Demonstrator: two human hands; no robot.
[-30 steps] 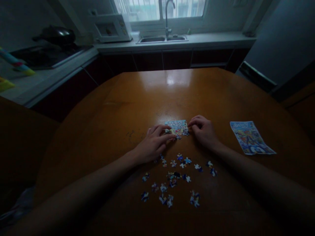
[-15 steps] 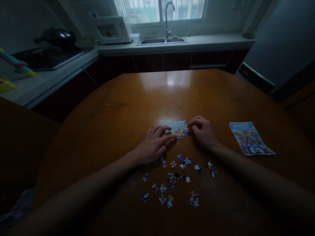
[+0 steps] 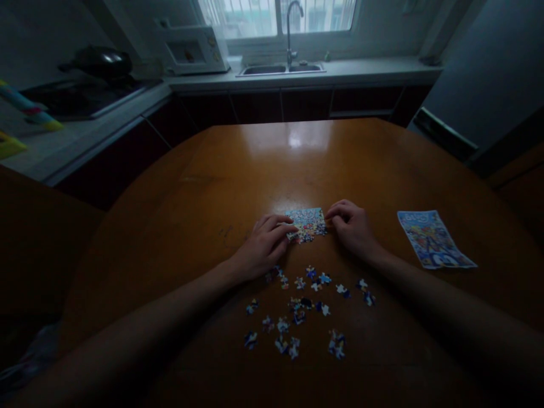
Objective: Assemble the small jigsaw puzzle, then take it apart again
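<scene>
A partly joined jigsaw puzzle (image 3: pixel 308 221) lies flat on the wooden table, light blue at its far side and many-coloured nearer me. My left hand (image 3: pixel 268 241) rests at its left edge, fingers stretched and a little apart, the fingertips over that side. At the right edge is my right hand (image 3: pixel 351 226), its fingers curled in and thumb and forefinger pinched against the border. Loose puzzle pieces (image 3: pixel 300 282) are scattered between my forearms, some with the pale back up. My left fingers cover part of the puzzle's left side.
A creased picture sheet (image 3: pixel 436 238) lies right of my right hand. The table (image 3: pixel 255 158) has a rounded outline. Beyond it are a counter with a sink (image 3: pixel 263 70), a microwave (image 3: pixel 193 51) and a pan (image 3: pixel 102 62) on the stove.
My left fingers have drawn back slightly to the left, so more of the puzzle's lower left shows. The right hand stays at the right edge.
</scene>
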